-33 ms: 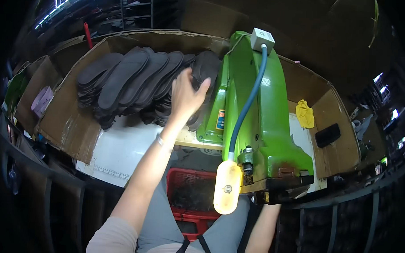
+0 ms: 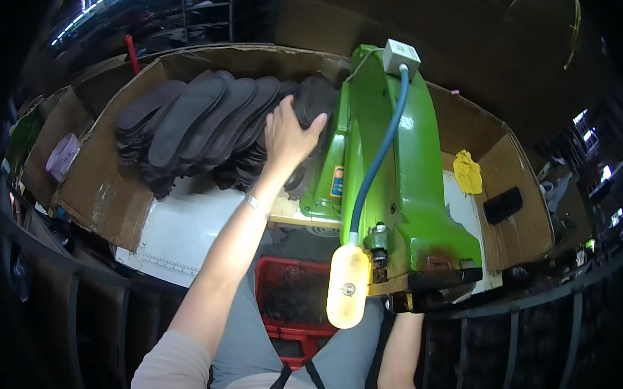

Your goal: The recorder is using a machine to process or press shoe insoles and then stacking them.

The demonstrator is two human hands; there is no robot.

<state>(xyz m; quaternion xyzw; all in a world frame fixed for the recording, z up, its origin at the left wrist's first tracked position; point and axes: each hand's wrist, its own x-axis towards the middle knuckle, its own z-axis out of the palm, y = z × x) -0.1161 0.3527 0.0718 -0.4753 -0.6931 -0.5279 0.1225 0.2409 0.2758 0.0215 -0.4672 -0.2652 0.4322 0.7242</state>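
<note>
Beside the machine's left flank my left hand [image 2: 289, 137] reaches over the stacks of dark shoe soles [image 2: 202, 115]. Its thumb and fingers are spread around the near end of a dark sole [image 2: 317, 99] on the rightmost stack. The thumb seems to touch that sole; I see no closed grip. A large green press-like machine [image 2: 422, 164] stands to the right, with a lit yellow-white lamp [image 2: 348, 288] on a blue hose. My right forearm [image 2: 400, 355] rises to the machine's black lower head [image 2: 432, 284], which hides my right hand.
Cardboard walls [image 2: 107, 160] surround the white worktop [image 2: 180, 224]. Right of the machine are a yellow cloth [image 2: 468, 174] and a black flat object [image 2: 503, 205]. A red crate [image 2: 271, 265] with dark scraps sits below, between my legs. Dark metal rails [image 2: 513, 311] curve along both sides.
My left hand has moved slightly farther forward, toward the rightmost stack of soles. The whole view has shifted a little. My right forearm stays under the machine head.
</note>
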